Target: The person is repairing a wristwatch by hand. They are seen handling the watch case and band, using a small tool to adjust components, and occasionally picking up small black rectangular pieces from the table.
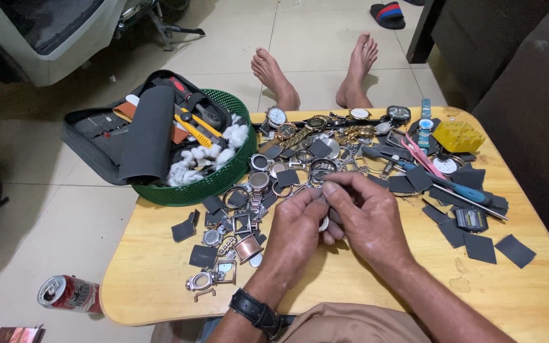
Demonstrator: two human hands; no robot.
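Both hands meet over the wooden table (160, 279) — left hand (295, 232) and right hand (366, 216) pinch a small watch part (323, 223). Watch cases (258, 181) lie scattered just beyond — fingers together

You see a pale yellow wooden table (160, 267) strewn with dark grey square pads (481, 248) and silver and gold watches (316, 127). Your left hand (297, 232) wears a black wrist strap (255, 312). The mesh basket (214, 181) is green, with white cotton (214, 155) and yellow-handled tools (195, 130) inside. A yellow box (457, 135) sits beside a blue-handled screwdriver (452, 187) and a pink tool (424, 155). The can (70, 293) on the pale tiled floor (46, 203) is red and silver.
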